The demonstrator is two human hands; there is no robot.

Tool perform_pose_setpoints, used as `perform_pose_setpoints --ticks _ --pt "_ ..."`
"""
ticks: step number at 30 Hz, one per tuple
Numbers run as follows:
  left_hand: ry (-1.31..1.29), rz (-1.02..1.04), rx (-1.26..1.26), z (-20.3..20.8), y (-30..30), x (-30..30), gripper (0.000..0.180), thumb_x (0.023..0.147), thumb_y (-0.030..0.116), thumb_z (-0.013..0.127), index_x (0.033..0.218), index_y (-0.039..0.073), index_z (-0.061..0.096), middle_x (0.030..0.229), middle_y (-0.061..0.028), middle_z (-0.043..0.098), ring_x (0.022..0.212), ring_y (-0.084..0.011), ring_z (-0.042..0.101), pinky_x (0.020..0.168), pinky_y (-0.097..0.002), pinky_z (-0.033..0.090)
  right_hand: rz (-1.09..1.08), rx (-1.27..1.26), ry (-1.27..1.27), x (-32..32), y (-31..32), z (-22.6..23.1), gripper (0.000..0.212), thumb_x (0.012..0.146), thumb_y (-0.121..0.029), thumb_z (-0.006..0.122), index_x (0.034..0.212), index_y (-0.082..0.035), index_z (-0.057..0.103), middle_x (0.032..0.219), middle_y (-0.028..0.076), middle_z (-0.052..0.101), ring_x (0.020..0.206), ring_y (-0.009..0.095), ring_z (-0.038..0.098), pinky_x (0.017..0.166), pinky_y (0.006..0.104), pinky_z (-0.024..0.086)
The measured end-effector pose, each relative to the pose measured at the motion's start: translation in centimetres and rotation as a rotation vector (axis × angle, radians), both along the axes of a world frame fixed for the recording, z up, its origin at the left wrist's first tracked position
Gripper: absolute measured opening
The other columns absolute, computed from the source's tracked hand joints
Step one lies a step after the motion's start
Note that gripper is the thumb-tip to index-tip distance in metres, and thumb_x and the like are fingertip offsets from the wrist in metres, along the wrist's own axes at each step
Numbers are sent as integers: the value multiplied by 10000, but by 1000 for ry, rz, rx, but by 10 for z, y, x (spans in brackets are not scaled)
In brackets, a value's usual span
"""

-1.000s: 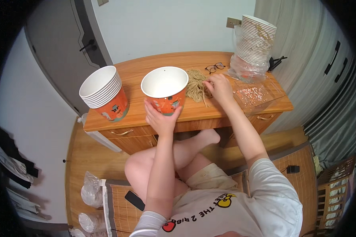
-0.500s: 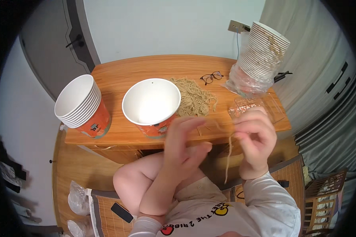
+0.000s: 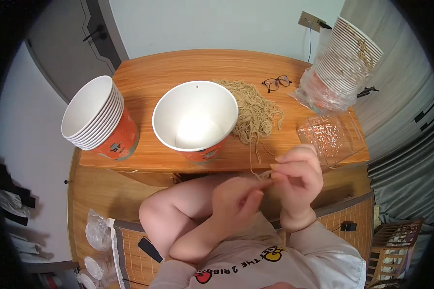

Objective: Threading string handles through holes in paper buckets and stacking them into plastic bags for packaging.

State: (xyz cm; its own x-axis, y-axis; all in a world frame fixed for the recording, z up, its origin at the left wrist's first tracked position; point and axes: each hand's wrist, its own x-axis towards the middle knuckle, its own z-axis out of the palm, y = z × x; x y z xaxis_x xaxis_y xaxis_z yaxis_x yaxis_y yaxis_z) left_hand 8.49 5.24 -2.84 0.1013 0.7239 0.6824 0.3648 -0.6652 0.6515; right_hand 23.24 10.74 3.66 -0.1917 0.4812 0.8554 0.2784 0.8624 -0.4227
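Observation:
Close together over the table's front edge, both my hands work on a thin beige string (image 3: 252,165). My right hand (image 3: 299,176) is closed, thumb and fingertips pinching the string. My left hand (image 3: 237,198) meets it from the left with curled fingers, its fingertips at the string by the right fingertips; the exact grip is partly hidden. The string runs up toward a tangled pile of beige strings (image 3: 255,111) on the table. Left of the pile stands a large paper bucket (image 3: 195,115), white inside and orange outside, with a small hole near its far rim.
Nested paper buckets (image 3: 99,120) lean at the table's left. At the right stand a plastic-wrapped stack of buckets (image 3: 345,62) and a clear tray (image 3: 330,137) of small orange-and-white bits. Eyeglasses (image 3: 277,83) lie behind the pile. A phone (image 3: 150,249) lies below, by my leg.
My left hand has come in to meet the right one, its fingers less spread. The string's loose end no longer hangs below my right hand. The view has shifted slightly.

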Motion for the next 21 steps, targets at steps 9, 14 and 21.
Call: perform_pose_setpoints --ticks 9,14,21 --pt "-1001 -215 -447 4 -2 -8 228 1006 155 526 1155 -2 598 945 -2 613 757 -30 506 672 -181 423 5 6 -34 -16 -22 -34 246 633 -78 833 830 -95 687 894 51 645 793 231 563 700 334 453" --pt "-1073 -237 -420 6 0 -19 140 1009 129 510 998 11 585 896 -12 584 753 -45 494 664 -187 412 79 -52 -80 -27 -26 -46 234 623 -36 809 797 -89 662 863 53 642 751 234 564 683 335 437" --pt "-1152 -268 -259 11 -3 -35 189 1027 132 408 886 43 498 834 -44 532 700 -94 483 659 -220 412 276 -168 -64 -44 -45 -78 208 663 -38 804 800 -86 655 827 49 629 747 243 579 683 352 444"
